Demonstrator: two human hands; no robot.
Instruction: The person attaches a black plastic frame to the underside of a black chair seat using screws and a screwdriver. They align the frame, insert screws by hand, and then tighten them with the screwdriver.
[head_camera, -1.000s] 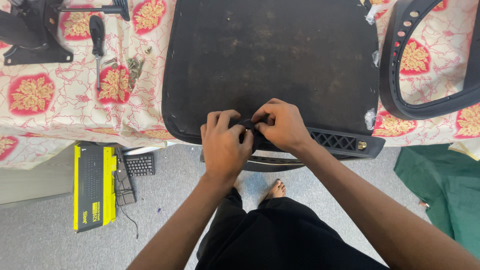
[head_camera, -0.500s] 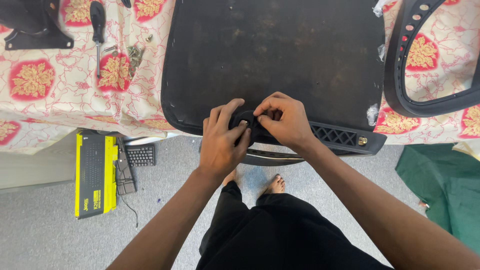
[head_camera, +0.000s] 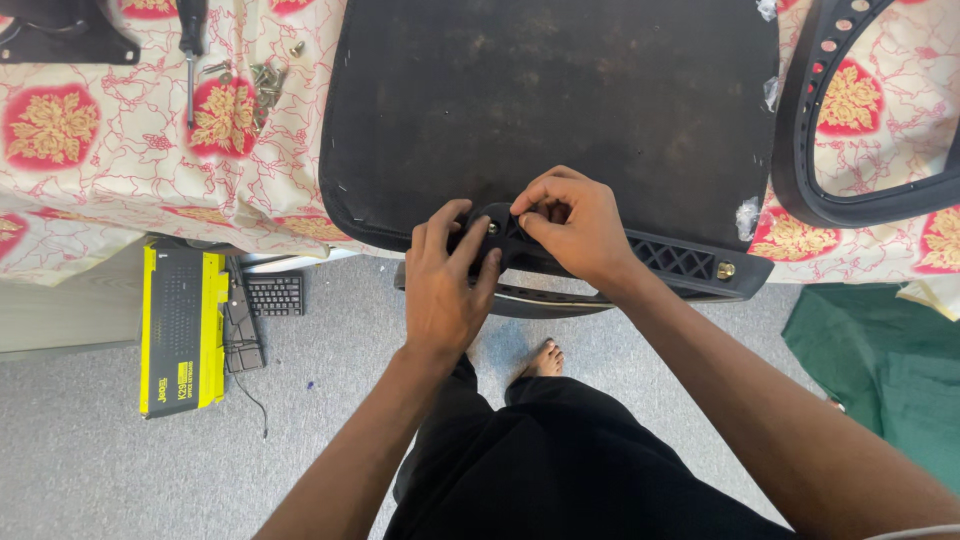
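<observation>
left hand (head_camera: 445, 285): lies flat on the black plastic bracket (head_camera: 640, 255), fingers spread, not closed around it.
right hand (head_camera: 575, 225): fingertips pinch a small part of the bracket.
bracket: at the near edge of the black seat board (head_camera: 550, 100).
seat board: on the flowery tablecloth (head_camera: 120, 150).
screws (head_camera: 262, 82): beside a screwdriver (head_camera: 190, 40).
</observation>
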